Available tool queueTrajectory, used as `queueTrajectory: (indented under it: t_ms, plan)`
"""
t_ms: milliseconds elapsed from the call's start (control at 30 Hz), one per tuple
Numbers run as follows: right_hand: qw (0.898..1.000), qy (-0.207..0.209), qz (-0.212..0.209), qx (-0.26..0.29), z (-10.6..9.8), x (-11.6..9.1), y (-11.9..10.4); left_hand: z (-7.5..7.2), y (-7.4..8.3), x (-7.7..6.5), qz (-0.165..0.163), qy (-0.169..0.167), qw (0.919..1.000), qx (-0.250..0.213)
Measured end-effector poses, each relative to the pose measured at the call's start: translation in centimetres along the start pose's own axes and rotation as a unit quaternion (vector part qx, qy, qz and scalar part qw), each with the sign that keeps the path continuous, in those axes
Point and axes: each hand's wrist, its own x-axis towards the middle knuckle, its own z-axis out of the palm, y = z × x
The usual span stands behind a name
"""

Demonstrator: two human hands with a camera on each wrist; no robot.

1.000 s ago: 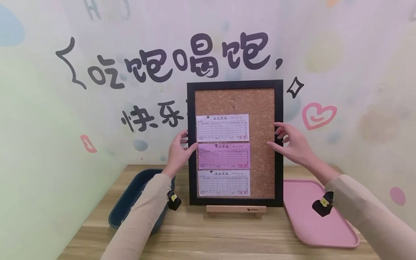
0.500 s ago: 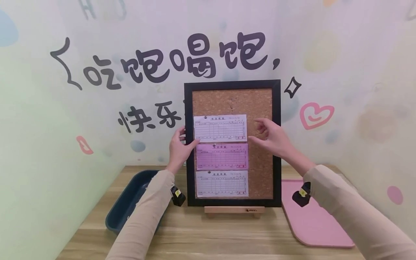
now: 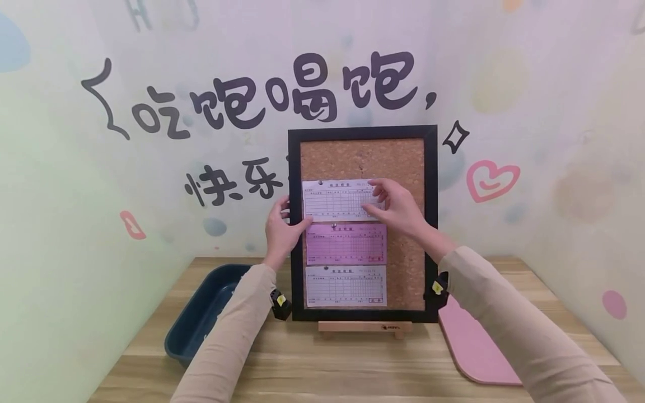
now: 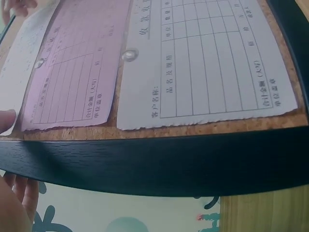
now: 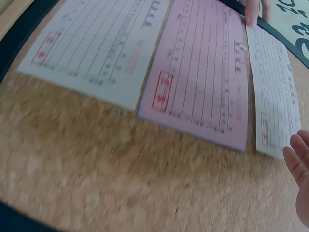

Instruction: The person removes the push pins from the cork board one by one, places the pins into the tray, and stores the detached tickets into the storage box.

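Note:
A black-framed cork board (image 3: 405,263) stands upright on a small wooden easel (image 3: 365,326). Pinned in a column on its left side are a white receipt slip (image 3: 327,201), a pink slip (image 3: 345,244) and another white slip (image 3: 345,286), each with a pushpin at its top edge. My left hand (image 3: 283,229) grips the frame's left side, thumb in front at the top slip's lower corner, fingers behind. My right hand (image 3: 398,208), thumb and forefinger apart and holding nothing, overlaps the top slip's right end. In the right wrist view, the right fingertips (image 5: 295,154) are right by that slip's end.
A dark blue bin (image 3: 194,324) with some pale pieces inside stands left on the wooden table (image 3: 312,375), partly behind the left sleeve. To the right lies a pink tray (image 3: 478,347), partly covered by the right forearm. A wall with painted lettering (image 3: 317,89) rises behind.
My right hand has moved left from the frame's right edge, across the bare cork, to the top slip's right end. The left hand stays on the frame's left side.

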Motion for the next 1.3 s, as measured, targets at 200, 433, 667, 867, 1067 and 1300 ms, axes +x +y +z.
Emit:
queueTrajectory:
  t_ms: [200,433,667,867,1067,1300]
  plan:
    - [1.0,0.008,-0.008,0.019,1.4,1.0,-0.6,0.3,-0.3,0.0,0.004,0.014,0.9999,0.009]
    - [0.999,0.016,-0.005,0.034,3.0,2.0,-1.0,0.6,-0.2,0.0,0.014,0.018,0.9997,0.002]
    - [0.999,0.012,-0.008,0.038,4.1,2.9,-1.9,0.5,-0.2,-0.1,0.012,0.019,0.9997,0.006]
    - [0.999,0.015,-0.005,0.035,4.8,4.0,-2.6,0.3,-0.3,-0.1,0.016,0.018,0.9997,0.011]
    - [0.999,0.019,0.013,0.03,5.4,4.8,-3.1,0.3,-0.3,-0.1,0.02,0.018,0.9996,0.012]
    - [0.999,0.04,0.023,0.023,5.9,5.4,-3.5,0.4,-0.2,-0.2,0.021,0.02,0.9996,0.008]
